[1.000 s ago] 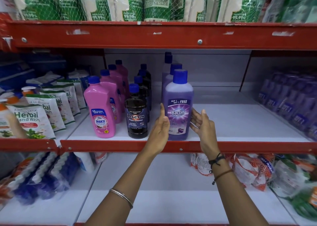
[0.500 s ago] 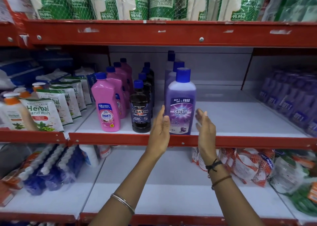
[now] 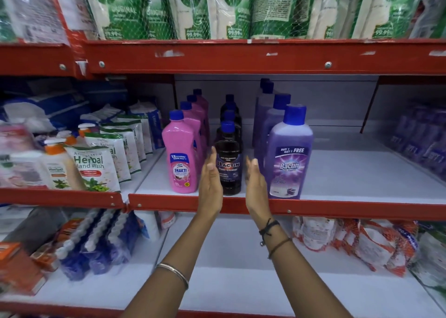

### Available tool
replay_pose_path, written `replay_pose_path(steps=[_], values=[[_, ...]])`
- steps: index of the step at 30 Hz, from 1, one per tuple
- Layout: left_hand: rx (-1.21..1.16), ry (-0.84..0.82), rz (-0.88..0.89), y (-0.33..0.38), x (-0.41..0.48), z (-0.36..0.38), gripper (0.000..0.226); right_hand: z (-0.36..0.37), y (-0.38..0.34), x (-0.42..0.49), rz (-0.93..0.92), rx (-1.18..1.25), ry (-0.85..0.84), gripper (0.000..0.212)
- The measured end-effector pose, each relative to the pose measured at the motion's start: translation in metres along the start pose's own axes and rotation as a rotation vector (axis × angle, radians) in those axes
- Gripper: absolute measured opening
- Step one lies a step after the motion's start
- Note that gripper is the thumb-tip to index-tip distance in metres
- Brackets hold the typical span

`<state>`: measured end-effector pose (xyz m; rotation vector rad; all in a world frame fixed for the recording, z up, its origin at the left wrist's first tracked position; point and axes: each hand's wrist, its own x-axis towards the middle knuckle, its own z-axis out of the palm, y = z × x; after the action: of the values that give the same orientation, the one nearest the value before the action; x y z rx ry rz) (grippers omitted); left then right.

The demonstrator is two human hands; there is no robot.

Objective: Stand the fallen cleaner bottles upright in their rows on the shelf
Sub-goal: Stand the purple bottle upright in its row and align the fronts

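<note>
Red-edged white shelf (image 3: 362, 172) carries three upright rows: pink Shakti bottles (image 3: 179, 158) at 9 o'clock, black Bactin bottles (image 3: 228, 165) centre, purple Bactin bottles (image 3: 288, 158) at 3 o'clock. Left hand (image 3: 210, 185) and right hand (image 3: 254, 185) flank the front black bottle, each grip open, holding nothing.

Middle shelf (image 3: 362, 172): white deck, red front lip. Standing upright on it, three rows running front to back: pink Shakti bottles (image 3: 180, 158) at left; dark Bactin floor-cleaner bottles (image 3: 228, 165) in the centre; purple Bactin bottles (image 3: 288, 158) at right, each with a blue cap. Right of these the deck is bare up to a blurred group of purple bottles (image 3: 424, 143) at the far right. Adjoining bay at left: herbal hand-wash pouches (image 3: 96, 168) and pump bottles (image 3: 56, 165).
</note>
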<state>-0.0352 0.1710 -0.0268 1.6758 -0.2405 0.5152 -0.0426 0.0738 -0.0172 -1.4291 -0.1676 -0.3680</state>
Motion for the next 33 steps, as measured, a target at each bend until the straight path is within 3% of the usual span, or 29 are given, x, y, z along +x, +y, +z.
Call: replay_pose_path(steps=[3, 20, 23, 26, 29, 31, 33], values=[[-0.017, -0.056, 0.007, 0.002, 0.0, -0.005, 0.089, 0.003, 0.01, 0.008, 0.014, -0.025, 0.055, 0.053], [0.002, -0.146, 0.048, -0.001, -0.02, -0.025, 0.079, -0.002, 0.004, -0.02, 0.01, -0.04, 0.081, 0.057], [-0.006, -0.031, 0.086, -0.001, -0.027, -0.032, 0.073, 0.005, 0.007, -0.028, -0.055, -0.089, 0.252, 0.062], [-0.082, 0.225, 0.172, -0.003, -0.027, -0.052, 0.068, 0.021, 0.002, -0.045, -0.33, -0.097, 0.427, 0.053], [-0.152, 0.304, 0.117, -0.009, -0.007, -0.08, 0.081, 0.052, -0.002, -0.053, -0.429, -0.056, 0.186, 0.052], [-0.161, 0.232, 0.034, -0.012, 0.009, -0.093, 0.086, 0.076, -0.001, -0.05, -0.279, -0.026, -0.065, 0.071], [-0.151, 0.123, 0.009, -0.013, 0.02, -0.101, 0.091, 0.097, 0.003, -0.039, -0.104, -0.072, -0.175, 0.1]])
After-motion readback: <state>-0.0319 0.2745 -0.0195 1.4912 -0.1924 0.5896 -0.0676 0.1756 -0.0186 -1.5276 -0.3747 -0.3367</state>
